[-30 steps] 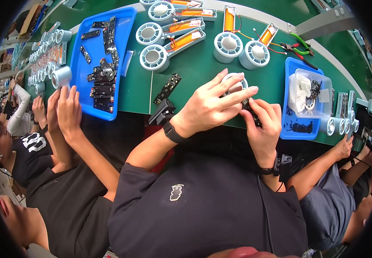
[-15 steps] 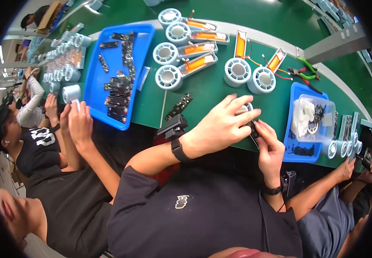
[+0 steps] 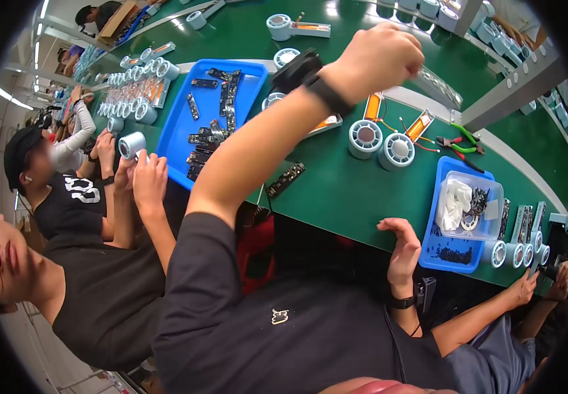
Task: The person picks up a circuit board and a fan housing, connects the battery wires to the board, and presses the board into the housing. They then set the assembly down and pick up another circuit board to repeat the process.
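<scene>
Clerk: What has changed?

Inspector: The hands have parted. Earlier, both were together on a round pale-blue piece and a dark board. The left hand (image 3: 379, 62) is now raised over the far side of the counter (image 3: 343, 203), fingers curled; blur prevents telling whether it grips anything. The right hand (image 3: 403, 256) stands beside the front edge with fingers apart, nothing visible in it.

Clerk: Significance?

Inspector: In my judgement, two-handed handling of that piece has broken off. Its present position cannot be established. Two fan units (image 3: 399, 151) with orange cells rest on the counter, below the left hand in the view.

Clerk: Surroundings?

Inspector: A loose circuit board (image 3: 286, 180) lies near the front edge. The left blue tray (image 3: 182, 121) holds more boards; the right blue tray (image 3: 458, 165) carries a clear container (image 3: 491, 223) and small black parts (image 3: 455, 255). Green-handled pliers (image 3: 468, 150) lie beyond it.

Clerk: Obstructions?

Inspector: The left forearm (image 3: 244, 151) and a black wrist box (image 3: 297, 69) hide part of another fan-unit group.
</scene>
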A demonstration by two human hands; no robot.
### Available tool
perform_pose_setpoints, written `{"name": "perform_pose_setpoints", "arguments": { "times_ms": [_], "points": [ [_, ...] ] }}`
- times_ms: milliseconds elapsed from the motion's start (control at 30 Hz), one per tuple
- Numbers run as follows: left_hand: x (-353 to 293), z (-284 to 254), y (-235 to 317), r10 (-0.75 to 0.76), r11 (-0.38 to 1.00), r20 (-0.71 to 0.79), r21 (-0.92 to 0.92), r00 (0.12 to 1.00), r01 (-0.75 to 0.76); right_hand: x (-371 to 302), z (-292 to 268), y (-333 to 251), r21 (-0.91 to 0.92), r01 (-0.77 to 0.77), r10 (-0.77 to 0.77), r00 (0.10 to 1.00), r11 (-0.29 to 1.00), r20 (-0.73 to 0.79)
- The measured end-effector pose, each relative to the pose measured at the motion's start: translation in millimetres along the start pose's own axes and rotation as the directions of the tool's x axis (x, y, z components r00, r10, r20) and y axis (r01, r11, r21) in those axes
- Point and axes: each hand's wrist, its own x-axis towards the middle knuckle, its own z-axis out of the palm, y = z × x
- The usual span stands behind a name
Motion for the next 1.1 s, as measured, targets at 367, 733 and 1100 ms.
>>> {"name": "perform_pose_setpoints", "arguments": {
  "times_ms": [367, 733, 1100],
  "points": [
    [27, 88, -81, -0.073, 0.9, 0.143, 0.436, 0.987, 0.003, 5, 1, -10, -0.164, 0.128, -0.13, 0.992, 0.978, 0.004],
    [-51, -1, -256, -0.665, 0.746, 0.274, 0.294, 0.695, 0.598, 9, 7, -17, -0.196, 0.131, -0.128, 0.991, 0.972, 0.027],
    [-93, -38, 100, 0.453, 0.884, 0.443, -0.337, 0.774, -0.325, -5, 1, 9, -0.02, 0.038, -0.038, 0.999, 0.999, -0.037]
  ]
}}
